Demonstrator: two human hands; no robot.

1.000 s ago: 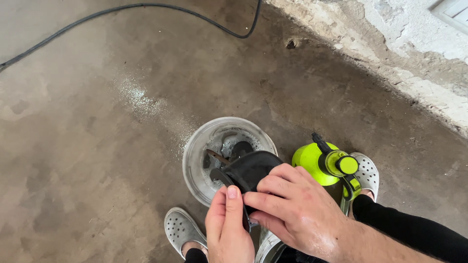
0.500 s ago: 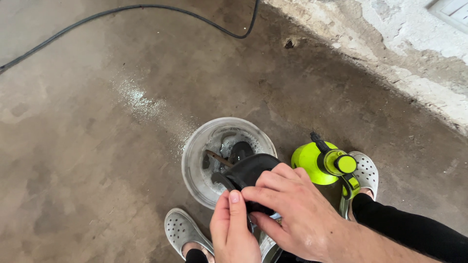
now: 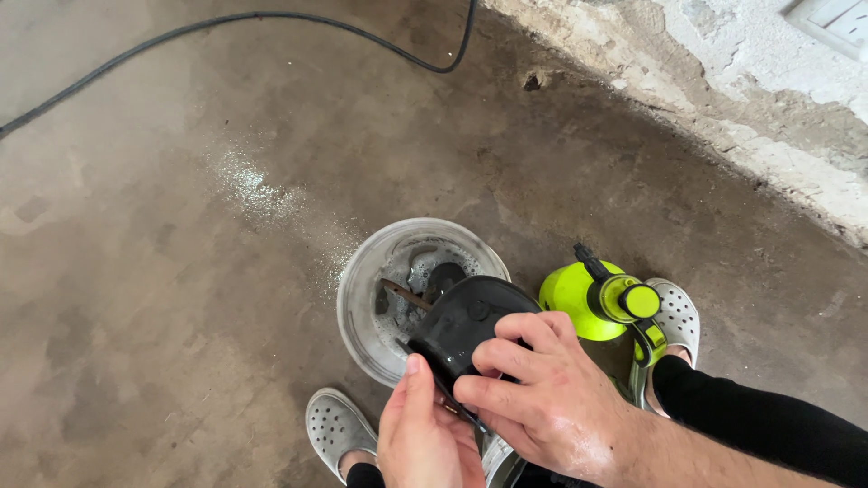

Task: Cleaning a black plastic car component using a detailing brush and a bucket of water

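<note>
Head view, hands: both bare hands are on the same thing, a dark, rounded, rubbery-looking black piece [image 3: 470,327] held just over the bowl's near edge, around 6 o'clock of the bowl.

Right hand [image 3: 542,398]: comes in from 4 o'clock, wet and shiny. Its fingers [image 3: 511,348] are curled over the top of the black piece and clamped on it.

Left hand [image 3: 420,438]: comes up from 6 o'clock. Thumb points to 12 o'clock and presses the lower rim of the black piece, so it's pinching that edge. The other fingers are hidden underneath, can't tell how they sit.

Bowl: a round, greyish translucent plastic bowl [image 3: 357,298] stands on the floor. Foamy water inside, plus a thin brown stick-like handle [image 3: 404,294] and another dark part [image 3: 445,276] lying in it.

Sprayer: a lime-green plastic pump sprayer bottle with a black nozzle [image 3: 579,303] stands just beside the bowl at its 3 o'clock, close to the right hand.

Feet: one grey perforated clog [image 3: 334,425] at 7 o'clock of the bowl, the other clog [image 3: 678,316] just past the sprayer at 3 o'clock. Black sleeve-like trouser leg [image 3: 759,425] at lower right.

Floor: stained brown concrete floor [image 3: 163,298] with a pale sprinkle of wet specks [image 3: 253,185] at 10 o'clock of the bowl.

Cable: a black cable [image 3: 271,16] snakes along the top, well apart from everything.

Wall: crumbling whitish plaster wall base [image 3: 723,81] at 1 to 2 o'clock.
</note>
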